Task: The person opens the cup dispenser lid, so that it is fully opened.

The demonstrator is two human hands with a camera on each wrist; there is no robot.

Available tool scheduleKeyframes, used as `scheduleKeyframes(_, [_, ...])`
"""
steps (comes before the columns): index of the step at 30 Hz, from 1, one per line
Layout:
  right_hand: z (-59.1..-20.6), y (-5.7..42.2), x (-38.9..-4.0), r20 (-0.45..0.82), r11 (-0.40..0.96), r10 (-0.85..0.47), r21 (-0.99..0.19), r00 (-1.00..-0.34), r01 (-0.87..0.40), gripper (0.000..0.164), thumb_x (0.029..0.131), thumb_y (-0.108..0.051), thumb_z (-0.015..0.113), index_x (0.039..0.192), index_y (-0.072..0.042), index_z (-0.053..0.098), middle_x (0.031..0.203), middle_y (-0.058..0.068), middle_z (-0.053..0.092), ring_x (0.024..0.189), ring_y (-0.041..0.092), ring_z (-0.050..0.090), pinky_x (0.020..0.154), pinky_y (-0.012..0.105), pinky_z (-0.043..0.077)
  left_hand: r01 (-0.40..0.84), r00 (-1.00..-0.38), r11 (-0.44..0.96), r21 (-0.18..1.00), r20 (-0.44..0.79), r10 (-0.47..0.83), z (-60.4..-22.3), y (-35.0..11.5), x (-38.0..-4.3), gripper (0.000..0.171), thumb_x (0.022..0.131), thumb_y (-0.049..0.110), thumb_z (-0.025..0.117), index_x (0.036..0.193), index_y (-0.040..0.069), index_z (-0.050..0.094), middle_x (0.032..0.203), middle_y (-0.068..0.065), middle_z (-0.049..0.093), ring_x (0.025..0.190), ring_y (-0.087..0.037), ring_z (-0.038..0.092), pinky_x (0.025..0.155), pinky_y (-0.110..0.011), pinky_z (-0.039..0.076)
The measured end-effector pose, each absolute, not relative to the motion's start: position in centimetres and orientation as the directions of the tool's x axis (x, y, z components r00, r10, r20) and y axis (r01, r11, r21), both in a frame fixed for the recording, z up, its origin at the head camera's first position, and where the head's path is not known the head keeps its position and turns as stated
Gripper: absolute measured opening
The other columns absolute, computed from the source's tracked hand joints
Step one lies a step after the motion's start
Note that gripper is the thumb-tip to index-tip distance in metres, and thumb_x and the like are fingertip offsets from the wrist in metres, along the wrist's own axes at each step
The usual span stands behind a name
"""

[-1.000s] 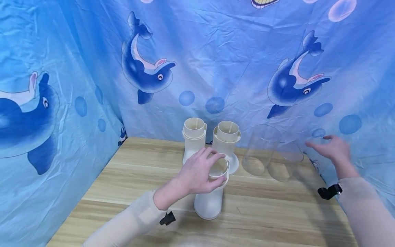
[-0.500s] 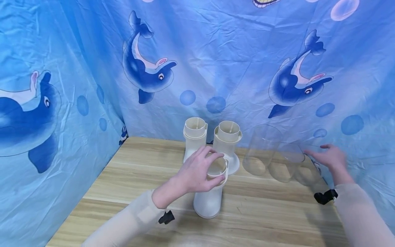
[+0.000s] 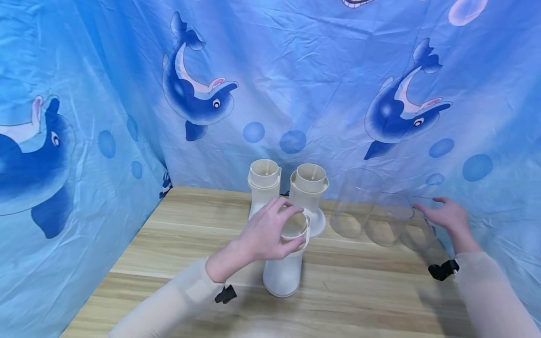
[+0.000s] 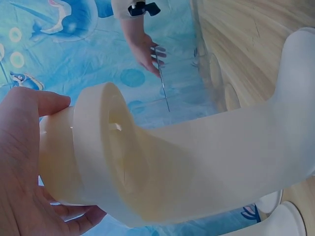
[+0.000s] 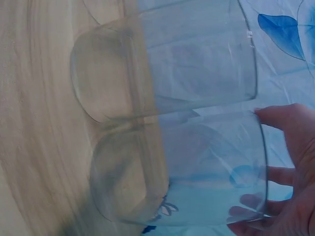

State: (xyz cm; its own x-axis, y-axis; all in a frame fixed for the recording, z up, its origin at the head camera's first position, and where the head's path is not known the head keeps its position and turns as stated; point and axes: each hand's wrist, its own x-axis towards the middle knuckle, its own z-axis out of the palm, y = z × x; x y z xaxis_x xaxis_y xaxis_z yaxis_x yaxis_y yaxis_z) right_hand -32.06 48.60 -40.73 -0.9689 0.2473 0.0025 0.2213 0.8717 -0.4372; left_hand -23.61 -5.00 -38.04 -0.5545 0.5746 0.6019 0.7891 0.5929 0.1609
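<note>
My left hand [image 3: 268,232] grips the round top collar of a white plastic stand [image 3: 282,277] with a flared foot, which stands upright on the table. In the left wrist view, thumb and fingers curl round the neck of this stand [image 4: 211,147]. At the right, my right hand [image 3: 448,216] holds the upper rim of a clear cylinder [image 3: 417,237]. Seen from the right wrist, the thumb is at one side of the rim and the fingers reach round the other side of the cylinder [image 5: 211,167]. A second clear cylinder [image 5: 197,64] stands close beside it.
Two more white stands [image 3: 264,192] [image 3: 307,199] stand behind the gripped one. Two other clear cylinders [image 3: 357,202] [image 3: 382,230] stand in the row at the back right. A blue dolphin-print cloth [image 3: 296,70] hangs behind the wooden table [image 3: 359,300].
My right hand has come down and left, and the outline of the third clear cylinder now shows beside the other two. The left hand keeps its grip on the white stand.
</note>
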Motion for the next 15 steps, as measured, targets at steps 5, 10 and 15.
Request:
scheduleKeyframes(5, [-39.7,48.2,-32.2,-0.046,0.896,0.183,-0.403,-0.982,0.186,0.109,0.102,-0.073,0.045,0.156,0.02,0.027,0.157,0.052,0.021,0.134,0.072,0.031,0.105,0.079,0.041,0.784,-0.557,0.602,0.154,0.604,0.571,-37.2,-5.9,-23.9,0.056,0.085,0.042,0.082,0.13,0.01,0.071,0.122,-0.008,0.066,0.112,-0.024,0.065,0.089,-0.041,0.061])
scheduleKeyframes(10, [-39.0,48.1,-32.1,-0.092,0.896,0.176,-0.397,-0.98,0.198,0.112,0.101,-0.074,0.046,0.156,0.021,0.025,0.157,0.052,0.02,0.134,0.073,0.031,0.103,0.078,0.043,0.759,-0.577,0.634,0.147,0.603,0.551,-36.5,-7.1,-24.3,0.058,0.084,0.043,0.085,0.131,0.013,0.071,0.121,-0.007,0.066,0.112,-0.024,0.065,0.086,-0.042,0.062])
scheduleKeyframes(15, [-38.7,48.4,-31.9,-0.133,0.89,0.163,-0.407,-0.978,0.204,0.114,0.1,-0.075,0.047,0.155,0.022,0.024,0.156,0.053,0.017,0.134,0.074,0.029,0.103,0.079,0.043,0.715,-0.622,0.681,0.16,0.592,0.513,-36.3,-8.9,-25.0,0.056,0.084,0.043,0.084,0.131,0.015,0.072,0.121,-0.007,0.067,0.109,-0.025,0.066,0.08,-0.044,0.063])
